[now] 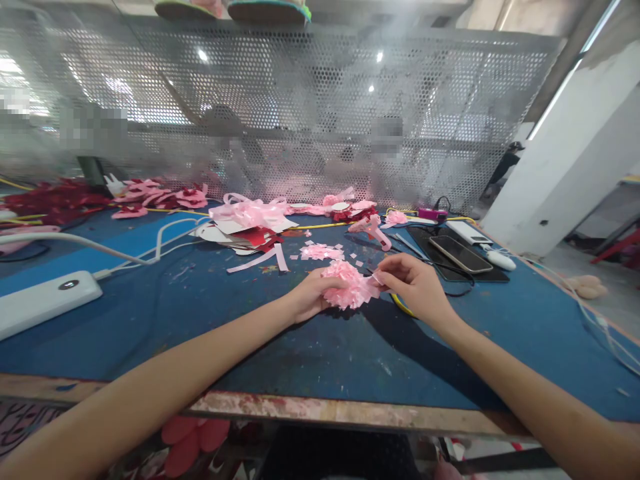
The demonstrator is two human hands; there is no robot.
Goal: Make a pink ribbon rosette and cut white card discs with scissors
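Note:
A fluffy pink ribbon flower [345, 285] is held above the blue table, with my left hand [315, 293] closed around its left side, thumb on top. At the flower's right edge my right hand [413, 283] pinches a small piece of pink ribbon [374, 281] between thumb and fingertips. Just behind the flower lies a small pile of cut pink ribbon pieces [321, 251], with a few squares scattered about it. A pink glue gun [371, 231] rests farther back, its tip pointing left.
Pink ribbon loops [253, 213] lie on stacked white and red card shapes [240, 237]. To the right are a phone [461, 254], a white power bank [467, 233] and cables. A white power strip [47, 301] sits at left. A perforated metal screen [300, 120] stands behind the table.

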